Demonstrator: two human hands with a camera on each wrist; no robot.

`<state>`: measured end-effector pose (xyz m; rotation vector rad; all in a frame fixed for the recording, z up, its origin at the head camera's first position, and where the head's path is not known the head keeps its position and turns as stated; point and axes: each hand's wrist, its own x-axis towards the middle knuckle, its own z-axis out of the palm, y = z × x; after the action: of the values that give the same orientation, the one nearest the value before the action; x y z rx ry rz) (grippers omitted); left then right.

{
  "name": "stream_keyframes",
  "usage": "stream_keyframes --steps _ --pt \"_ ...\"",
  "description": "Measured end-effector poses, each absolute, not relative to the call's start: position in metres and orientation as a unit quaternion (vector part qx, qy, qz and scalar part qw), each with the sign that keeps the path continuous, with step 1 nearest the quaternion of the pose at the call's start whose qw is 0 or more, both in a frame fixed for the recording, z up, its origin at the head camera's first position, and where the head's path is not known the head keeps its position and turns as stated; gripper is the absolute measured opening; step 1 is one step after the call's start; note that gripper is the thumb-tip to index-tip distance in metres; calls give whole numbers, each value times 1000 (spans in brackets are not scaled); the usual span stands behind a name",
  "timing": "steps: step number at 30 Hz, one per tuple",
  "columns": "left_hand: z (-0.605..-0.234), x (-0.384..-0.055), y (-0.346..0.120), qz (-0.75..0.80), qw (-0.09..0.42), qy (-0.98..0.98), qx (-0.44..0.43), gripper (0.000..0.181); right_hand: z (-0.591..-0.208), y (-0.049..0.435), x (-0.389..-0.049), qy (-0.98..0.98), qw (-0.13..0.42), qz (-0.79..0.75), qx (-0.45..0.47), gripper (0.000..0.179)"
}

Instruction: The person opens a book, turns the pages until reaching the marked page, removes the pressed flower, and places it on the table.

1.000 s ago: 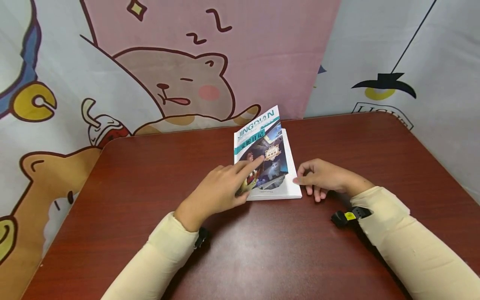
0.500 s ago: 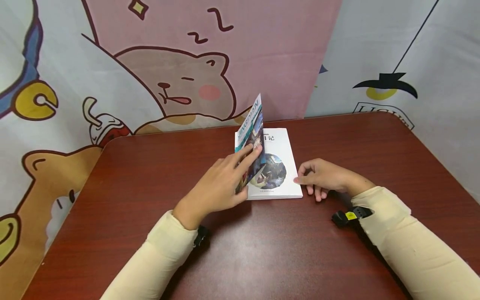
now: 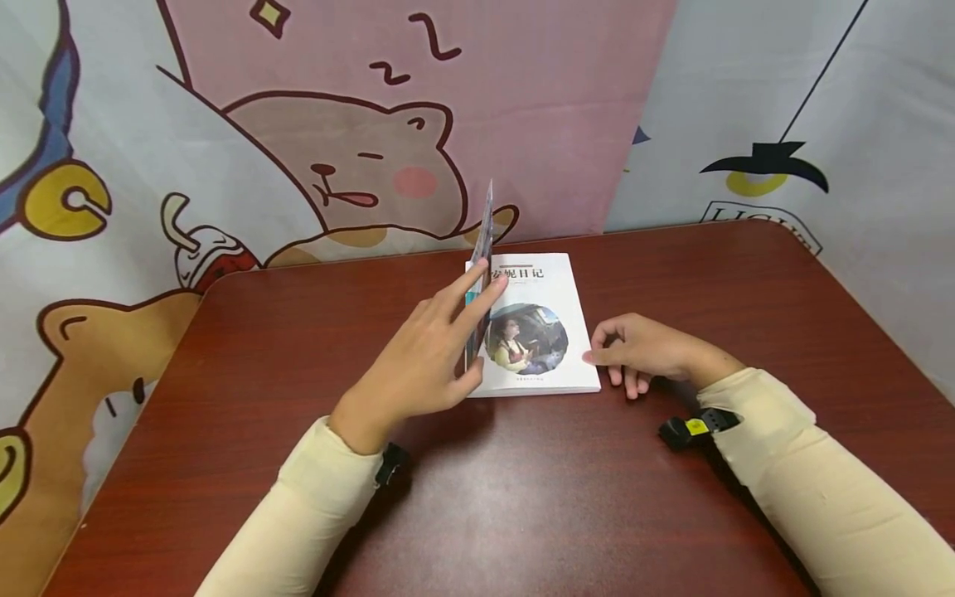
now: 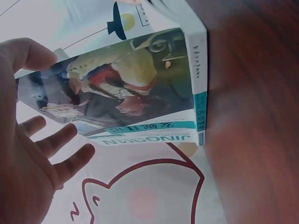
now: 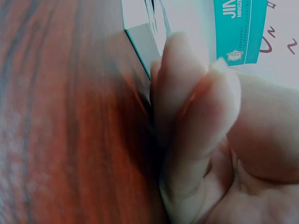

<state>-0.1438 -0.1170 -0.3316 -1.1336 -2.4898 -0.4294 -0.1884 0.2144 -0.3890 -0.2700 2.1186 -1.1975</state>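
A paperback book (image 3: 555,315) lies on the table, its white title page with a round picture facing up. Its front cover (image 4: 131,84) stands nearly upright along the spine side, showing an illustrated figure and JINGDIAN lettering in the left wrist view. My left hand (image 3: 410,356) is at this raised cover, fingers extended and spread, thumb near the cover's lower edge. At the book's right edge, near the lower corner, my right hand (image 3: 649,352) pinches the edge between thumb and bent fingers (image 5: 201,126). A teal inner flap (image 5: 238,35) shows in the right wrist view.
The reddish-brown wooden table (image 3: 492,506) extends around the book and both forearms. Behind its far edge hangs a printed cloth backdrop (image 3: 552,108) with cartoon animals. Black camera straps (image 3: 697,427) sit at the wrists.
The front cover has swung leftward from leaning over the page to nearly upright, uncovering the title page. My left hand moved slightly left with it; my right hand stayed at the book's edge.
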Motion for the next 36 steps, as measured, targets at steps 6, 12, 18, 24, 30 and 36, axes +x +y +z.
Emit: stream_keyframes --steps 6,12,18,24,30,36 --pt "-329 -143 -118 -145 210 -882 -396 85 -390 214 -188 813 341 -460 -104 34" --pt "-324 -142 -117 -144 243 -881 -380 69 -390 214 -188 816 338 -458 -103 34" --pt "-320 -141 -117 -148 284 -875 -363 53 -390 215 -188 815 339 -460 -103 33" --pt "-315 -139 -119 -159 315 -874 -333 39 -389 216 -188 816 336 -458 -102 35" --pt "-310 -137 -120 -140 332 -873 -328 34 -391 216 -189 813 337 -463 -105 36" --pt "-307 -134 -120 -107 341 -880 -314 34 -391 216 -189 810 337 -467 -107 35"
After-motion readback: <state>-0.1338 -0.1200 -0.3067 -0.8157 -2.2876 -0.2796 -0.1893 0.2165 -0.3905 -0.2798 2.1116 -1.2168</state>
